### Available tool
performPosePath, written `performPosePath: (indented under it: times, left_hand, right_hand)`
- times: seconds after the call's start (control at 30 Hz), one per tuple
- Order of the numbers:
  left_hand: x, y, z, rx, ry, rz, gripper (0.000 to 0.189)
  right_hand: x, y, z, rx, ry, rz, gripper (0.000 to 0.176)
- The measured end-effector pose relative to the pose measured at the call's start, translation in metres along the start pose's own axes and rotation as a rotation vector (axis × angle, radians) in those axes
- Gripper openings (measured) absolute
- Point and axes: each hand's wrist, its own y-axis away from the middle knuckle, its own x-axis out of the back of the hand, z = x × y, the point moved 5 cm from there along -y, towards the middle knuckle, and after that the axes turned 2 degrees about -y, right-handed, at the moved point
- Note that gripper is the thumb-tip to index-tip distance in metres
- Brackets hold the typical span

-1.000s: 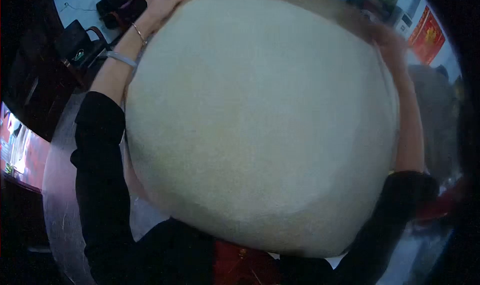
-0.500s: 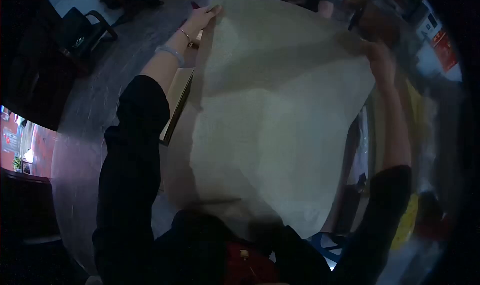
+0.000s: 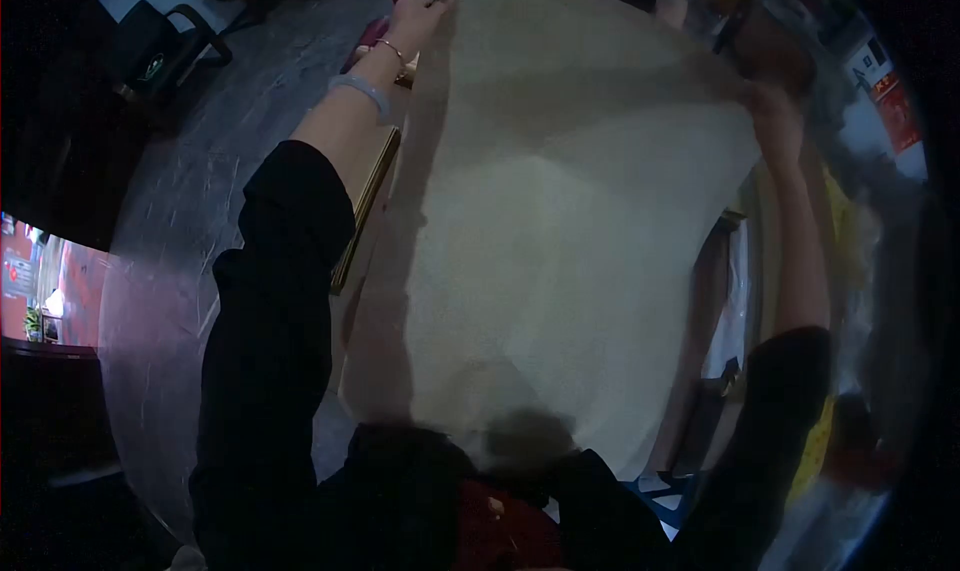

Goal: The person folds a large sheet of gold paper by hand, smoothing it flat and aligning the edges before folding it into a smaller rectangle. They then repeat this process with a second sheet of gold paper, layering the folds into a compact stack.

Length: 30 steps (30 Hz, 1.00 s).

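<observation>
A large pale beige sheet (image 3: 560,261), which looks like paper, is stretched out in front of me and spans most of the view. My left hand (image 3: 420,19), with a bracelet and a bangle on the wrist, pinches its upper left edge. At the upper right edge, my right hand (image 3: 772,111) grips the sheet, its fingers partly hidden and blurred. Shadows fall across the upper part, and the lower end hangs close to my body. Beside my left forearm, a gold-edged frame (image 3: 368,211) pokes out from behind the sheet.
A dark armchair (image 3: 165,56) stands on the grey floor (image 3: 165,221) at upper left. Beyond the sheet's far edge, part of another person's hand (image 3: 670,9) shows. Something yellow (image 3: 815,451) lies at right, and a dark red object (image 3: 372,39) is near my left wrist.
Both hands and the sheet have shifted slightly right and up in view. More of the gold-edged frame and the dark red object now shows on the left.
</observation>
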Motion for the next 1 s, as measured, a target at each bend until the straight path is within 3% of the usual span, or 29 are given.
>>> performPosePath:
  times: [0.07, 0.13, 0.17, 0.2, 0.23, 0.27, 0.33, 0.37, 0.5, 0.6, 0.77, 0.8, 0.9, 1.0]
  left_hand:
    - [0.005, 0.03, 0.016, -0.189, -0.265, 0.456, 0.054]
    - [-0.025, 0.107, 0.037, -0.542, -0.285, 0.452, 0.057]
    - [-0.047, 0.152, 0.045, -0.528, -0.253, 0.119, 0.057]
    - [-0.073, 0.191, 0.041, -0.695, -0.332, -0.176, 0.057]
    - [-0.1, 0.235, 0.037, -0.669, -0.339, -0.507, 0.058]
    - [-0.116, 0.271, 0.029, -0.811, -0.358, -0.623, 0.056]
    - [-0.138, 0.311, 0.013, -0.836, -0.401, -0.772, 0.059]
    - [-0.143, 0.317, 0.007, -0.829, -0.405, -0.77, 0.059]
    - [-0.152, 0.314, -0.01, -0.737, -0.532, -0.793, 0.062]
    - [-0.152, 0.312, -0.013, -0.713, -0.481, -0.74, 0.061]
    - [-0.154, 0.308, -0.011, -0.695, -0.458, -0.744, 0.062]
    - [-0.156, 0.307, -0.016, -0.729, -0.443, -0.633, 0.061]
    - [-0.157, 0.303, -0.012, -0.788, -0.473, -0.564, 0.06]
    - [-0.166, 0.299, -0.022, -0.8, -0.543, -0.543, 0.058]
  right_hand:
    - [-0.001, 0.002, 0.003, -0.061, 0.022, 0.024, 0.019]
    - [-0.003, 0.007, -0.002, -0.019, 0.046, 0.083, 0.016]
    - [-0.003, 0.008, -0.007, 0.014, 0.065, 0.144, 0.014]
    - [0.0, 0.006, -0.012, 0.013, 0.056, 0.149, 0.014]
    - [-0.002, 0.005, -0.013, -0.053, 0.095, 0.042, 0.013]
    - [-0.009, 0.007, -0.014, -0.116, 0.135, -0.076, 0.012]
    - [-0.011, 0.013, -0.015, -0.036, 0.097, -0.007, 0.012]
    - [-0.009, 0.012, -0.014, 0.033, 0.071, 0.086, 0.013]
    - [-0.016, 0.02, 0.0, 0.01, 0.104, 0.078, 0.013]
    - [0.019, 0.027, -0.017, 0.112, 0.026, 0.237, 0.013]
    - [0.09, 0.047, -0.032, 0.216, -0.089, 0.321, 0.015]
    - [0.106, 0.054, -0.037, 0.244, -0.102, 0.329, 0.015]
    - [0.149, 0.083, -0.058, 0.316, 0.036, 0.391, 0.017]
    - [0.183, 0.127, -0.068, 0.179, -0.271, 0.278, 0.02]
